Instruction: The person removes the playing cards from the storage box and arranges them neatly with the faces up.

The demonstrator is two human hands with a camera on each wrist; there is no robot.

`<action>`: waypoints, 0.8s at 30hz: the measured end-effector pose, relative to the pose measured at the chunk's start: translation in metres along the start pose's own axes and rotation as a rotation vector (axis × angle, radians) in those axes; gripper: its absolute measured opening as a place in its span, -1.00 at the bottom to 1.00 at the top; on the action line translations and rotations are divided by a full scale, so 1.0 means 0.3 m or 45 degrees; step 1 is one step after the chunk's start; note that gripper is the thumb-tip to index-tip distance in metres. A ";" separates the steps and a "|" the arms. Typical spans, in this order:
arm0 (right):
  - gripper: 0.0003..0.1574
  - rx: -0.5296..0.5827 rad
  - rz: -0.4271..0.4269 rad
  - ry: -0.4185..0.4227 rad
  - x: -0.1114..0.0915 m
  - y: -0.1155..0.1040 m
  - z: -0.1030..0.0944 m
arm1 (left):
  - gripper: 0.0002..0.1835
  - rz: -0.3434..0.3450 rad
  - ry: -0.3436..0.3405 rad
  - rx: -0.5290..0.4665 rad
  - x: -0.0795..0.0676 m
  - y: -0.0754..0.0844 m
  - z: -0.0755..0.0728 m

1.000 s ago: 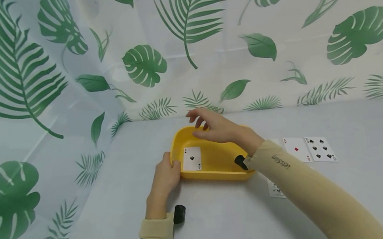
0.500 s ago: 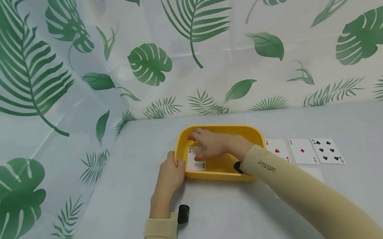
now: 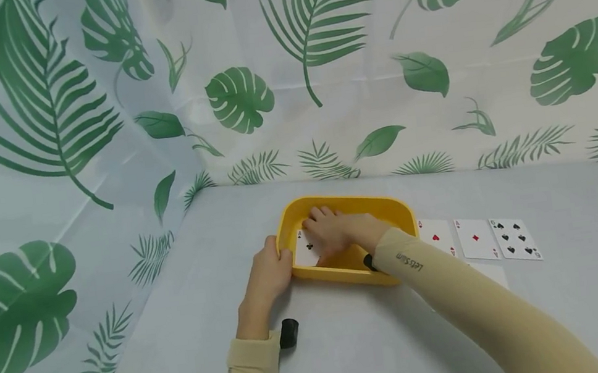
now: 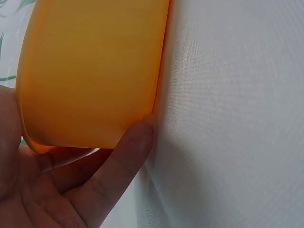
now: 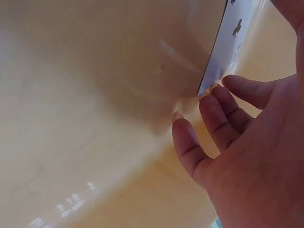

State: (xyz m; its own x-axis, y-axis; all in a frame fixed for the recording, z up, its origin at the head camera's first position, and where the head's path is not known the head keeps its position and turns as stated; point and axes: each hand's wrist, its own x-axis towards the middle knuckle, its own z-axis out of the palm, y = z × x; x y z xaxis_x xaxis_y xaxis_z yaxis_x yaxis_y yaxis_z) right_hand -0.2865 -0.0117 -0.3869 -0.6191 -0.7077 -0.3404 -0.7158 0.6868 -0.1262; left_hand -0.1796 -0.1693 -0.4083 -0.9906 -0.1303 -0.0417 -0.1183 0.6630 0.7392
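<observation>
Two hands work at a yellow tray (image 3: 391,207) that sits on the pale cloth-covered table (image 3: 352,342), near the back corner where the leaf-printed curtain (image 3: 99,111) hangs. The tray is a shallow, glossy plastic one with rounded corners and a raised rim. Inside it, at the left end, lies a playing card (image 3: 306,246), white, face up, showing a black club at its middle and a small "A" in the corner; it lies flat on the tray floor, its long side running away from the person.

The left hand (image 3: 268,277) grips the tray's left rim from outside, thumb over the edge; in the left wrist view its fingers (image 4: 124,156) curl under the orange-yellow wall (image 4: 95,71) where it meets the table. The right hand (image 3: 335,232) reaches down into the tray from the right, fingers fairly straight and close together. In the right wrist view its fingertips (image 5: 209,102) touch the card's edge (image 5: 223,52), which seems slightly lifted off the floor, though the close, washed-out view makes that hard to confirm.

On the table to the right of the tray three more cards lie face up in a row: a red heart ace (image 3: 436,237), a red diamond ace (image 3: 476,238) and a black six of spades (image 3: 515,238). Another card (image 3: 491,275) lies partly hidden behind the right sleeve (image 3: 459,304).
</observation>
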 end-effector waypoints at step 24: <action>0.08 0.358 -0.104 0.185 -0.102 0.057 -0.086 | -0.61 0.003 0.003 0.004 0.006 -0.009 0.002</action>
State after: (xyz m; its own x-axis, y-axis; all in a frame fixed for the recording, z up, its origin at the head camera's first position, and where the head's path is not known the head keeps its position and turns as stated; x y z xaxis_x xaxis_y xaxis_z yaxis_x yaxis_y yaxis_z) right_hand -0.2881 0.0173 -0.3547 -0.6176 -0.7644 -0.1848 -0.6601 0.6316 -0.4066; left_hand -0.1812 -0.1709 -0.4107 -0.9908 -0.1300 -0.0384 -0.1160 0.6658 0.7370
